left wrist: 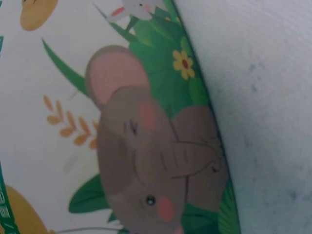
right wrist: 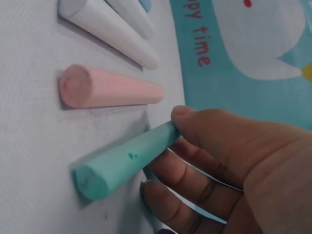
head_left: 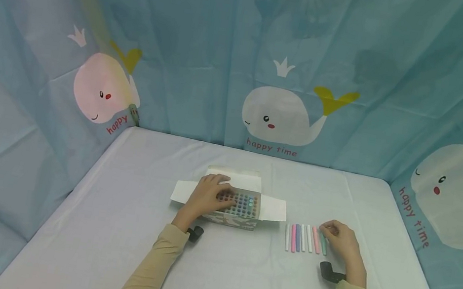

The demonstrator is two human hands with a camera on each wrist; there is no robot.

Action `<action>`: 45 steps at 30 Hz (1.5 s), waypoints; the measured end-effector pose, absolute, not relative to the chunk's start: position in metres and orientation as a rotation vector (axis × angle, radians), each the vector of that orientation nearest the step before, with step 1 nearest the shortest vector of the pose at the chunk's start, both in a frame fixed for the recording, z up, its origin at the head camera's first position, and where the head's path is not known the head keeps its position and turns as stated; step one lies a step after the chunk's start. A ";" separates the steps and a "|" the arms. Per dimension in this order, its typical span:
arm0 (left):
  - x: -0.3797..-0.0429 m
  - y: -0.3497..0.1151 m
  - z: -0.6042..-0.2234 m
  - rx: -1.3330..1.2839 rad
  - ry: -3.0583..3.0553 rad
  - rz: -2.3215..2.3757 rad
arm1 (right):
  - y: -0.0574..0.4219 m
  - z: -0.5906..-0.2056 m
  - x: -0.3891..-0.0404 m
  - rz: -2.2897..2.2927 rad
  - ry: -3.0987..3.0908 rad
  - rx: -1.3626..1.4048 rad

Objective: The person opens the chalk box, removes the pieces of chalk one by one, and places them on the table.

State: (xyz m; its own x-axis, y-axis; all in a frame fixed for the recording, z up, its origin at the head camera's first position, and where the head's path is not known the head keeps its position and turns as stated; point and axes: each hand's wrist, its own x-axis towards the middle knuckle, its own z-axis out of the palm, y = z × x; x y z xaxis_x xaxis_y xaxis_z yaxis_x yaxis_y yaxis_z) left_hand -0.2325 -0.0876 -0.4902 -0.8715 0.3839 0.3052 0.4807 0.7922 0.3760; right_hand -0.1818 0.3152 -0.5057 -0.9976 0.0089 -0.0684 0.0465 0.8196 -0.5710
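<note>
My right hand (head_left: 340, 238) pinches the far end of a green chalk stick (right wrist: 129, 158) between thumb and fingers; its near end lies on or close to the white cloth. Beside it on the left lies a pink chalk stick (right wrist: 114, 87). My left hand (head_left: 208, 196) rests over the left part of an open cardboard box (head_left: 231, 220), filled with rows of coloured chalk ends (head_left: 245, 205). Its fingers and thumb are spread apart over the chalk; the fingertips are partly hidden. Only the box's printed side, with an elephant (left wrist: 141, 146), shows in the left wrist view.
More chalk sticks in white, pink and purple (head_left: 298, 238) lie in a row right of the box. Box flaps (head_left: 273, 208) stick out left, right and behind. A white cloth (head_left: 239, 275) covers the table; a blue whale-print curtain (head_left: 199, 60) hangs around it.
</note>
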 end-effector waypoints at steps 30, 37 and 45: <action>-0.234 -0.089 -0.492 -0.690 -2.797 -0.635 | 0.263 -0.487 -0.186 -1.070 3.112 -0.184; -0.233 -0.088 -0.490 -0.688 -2.795 -0.635 | 0.236 -0.483 -0.193 -1.221 3.126 -0.333; -0.234 -0.087 -0.490 -0.672 -2.807 -0.641 | 0.198 -0.481 -0.210 -1.307 3.098 -0.573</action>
